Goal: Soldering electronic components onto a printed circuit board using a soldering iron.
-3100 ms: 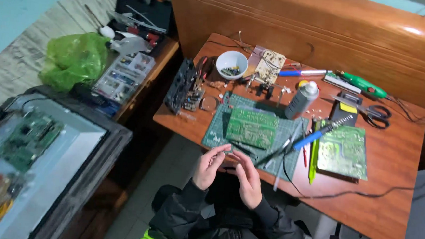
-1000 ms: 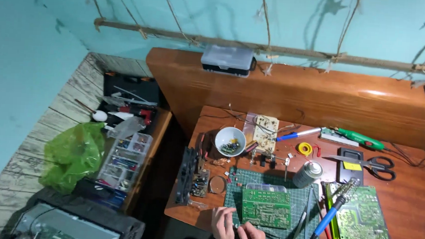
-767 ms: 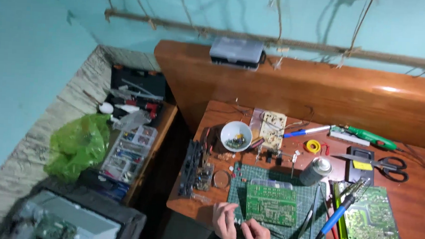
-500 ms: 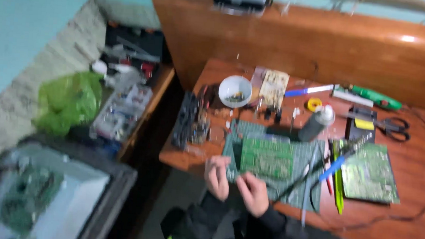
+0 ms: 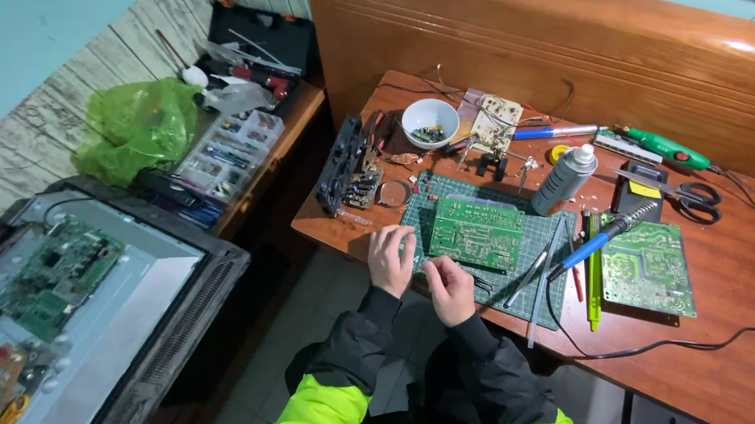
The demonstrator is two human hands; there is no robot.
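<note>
My left hand (image 5: 391,258) and my right hand (image 5: 449,288) are close together at the near edge of the wooden table (image 5: 718,364), fingers curled toward each other. Whether a small part is pinched between them is too small to tell. Just beyond them a green circuit board (image 5: 477,233) lies on a green cutting mat (image 5: 420,204). A blue-handled soldering iron (image 5: 599,235) rests to the right of the board, next to a second green circuit board (image 5: 648,266). My sleeves are black and bright yellow.
A white bowl (image 5: 429,122), grey spray can (image 5: 564,179), scissors (image 5: 695,196), green rotary tool (image 5: 663,148) and black heat-sink module (image 5: 343,164) lie on the table. Left stand a parts organiser (image 5: 229,152), green bag (image 5: 141,125), tool case (image 5: 261,46) and an opened television (image 5: 76,290).
The view has tilted down from the wall to the table and the opened television. My hands stay together at the table's near edge.
</note>
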